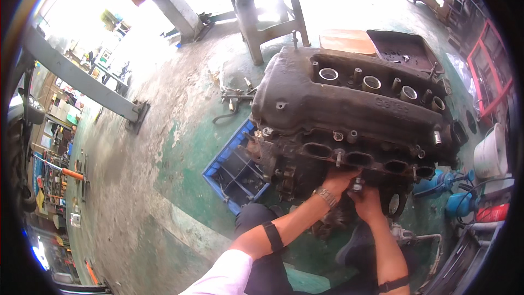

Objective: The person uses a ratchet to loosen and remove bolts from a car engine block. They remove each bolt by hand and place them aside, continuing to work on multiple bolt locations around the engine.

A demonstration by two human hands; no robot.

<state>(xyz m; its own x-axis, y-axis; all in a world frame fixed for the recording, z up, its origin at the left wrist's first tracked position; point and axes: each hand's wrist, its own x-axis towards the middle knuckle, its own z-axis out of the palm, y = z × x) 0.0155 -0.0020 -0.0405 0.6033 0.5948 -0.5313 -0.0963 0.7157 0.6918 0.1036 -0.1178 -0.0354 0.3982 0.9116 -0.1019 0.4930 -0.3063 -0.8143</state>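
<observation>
At the near side of the dark, grimy metal engine (349, 125), right hand (368, 203) fingers seem closed on silver cylindrical fitting (357, 184); left hand (338, 182) fingers hidden, can't tell. Dark top cover (327, 98) still on, oval ports (358, 159) uncovered.

A car-repair workshop, from the bare engine (327, 98), thick grey posts (170, 6), worn green floor (183, 150).

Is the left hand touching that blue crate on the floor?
Apart. The head view shows the left hand over by the engine, with part of the engine's side showing between it and the blue crate.
</observation>
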